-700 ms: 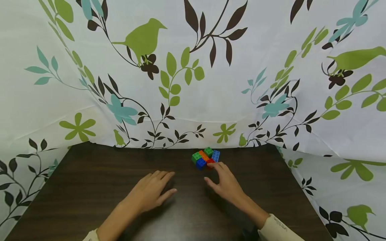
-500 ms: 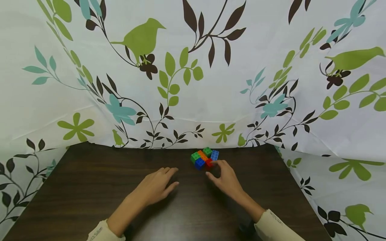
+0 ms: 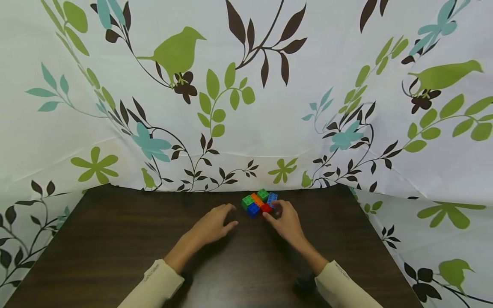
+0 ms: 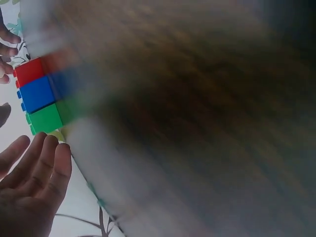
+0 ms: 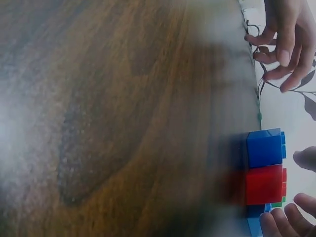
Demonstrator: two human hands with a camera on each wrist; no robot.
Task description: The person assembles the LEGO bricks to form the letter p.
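In the head view, toy building bricks stand close together near the table's far edge: a green brick [image 3: 247,201], a blue brick [image 3: 253,210], an orange brick [image 3: 256,199], another green brick [image 3: 263,195], a red brick [image 3: 265,208] and a second blue brick [image 3: 272,199]. My left hand [image 3: 212,224] hovers to their left, fingers loosely bent, apart from them. Close to the red and right blue bricks is my right hand [image 3: 286,222], thumb and fingers spread. In the right wrist view its fingers [image 5: 291,219] overlap the lower blue brick [image 5: 255,222]; I cannot tell whether they touch.
The dark wooden table [image 3: 115,239] extends in front of and beside the bricks. Behind its far edge hangs a white cloth [image 3: 269,128] printed with birds and leaves. Cream sleeves [image 3: 154,282] cover both forearms.
My left hand has moved right and forward, nearer the bricks. The right hand's fingers have shifted slightly forward, from the red brick towards the right blue one. The bricks' arrangement looks unchanged.
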